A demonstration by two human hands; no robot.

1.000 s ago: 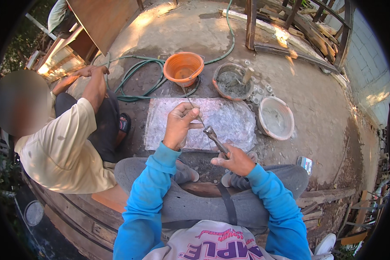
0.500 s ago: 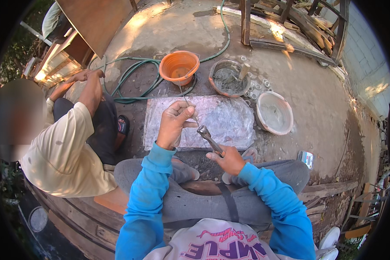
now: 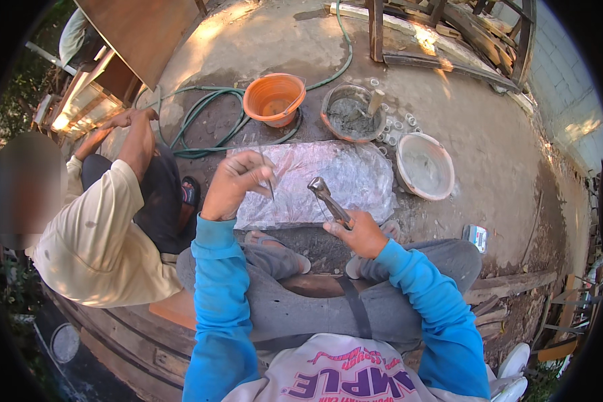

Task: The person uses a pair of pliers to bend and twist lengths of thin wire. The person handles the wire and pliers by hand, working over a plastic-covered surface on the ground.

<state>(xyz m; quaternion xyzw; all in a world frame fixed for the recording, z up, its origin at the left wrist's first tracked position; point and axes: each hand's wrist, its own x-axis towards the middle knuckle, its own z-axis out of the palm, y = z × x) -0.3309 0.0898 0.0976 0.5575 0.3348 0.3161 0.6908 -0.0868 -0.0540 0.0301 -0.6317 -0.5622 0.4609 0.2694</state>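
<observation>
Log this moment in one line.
left hand: holding wire | right hand: holding pliers | hands: apart | ahead: plastic sheet, orange bucket

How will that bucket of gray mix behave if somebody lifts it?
Probably heavy for its size: the bucket holds plenty of thick, wet-looking gray mix. It may slump rather than splash, given its lumpy surface. The handle sticking up from it might shift.

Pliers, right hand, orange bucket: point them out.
Pliers (image 3: 330,199): head view, on the handles, just below the head.
Right hand (image 3: 364,236): head view, on the back of the hand.
Orange bucket (image 3: 266,86): head view, on the far inner wall.
</observation>
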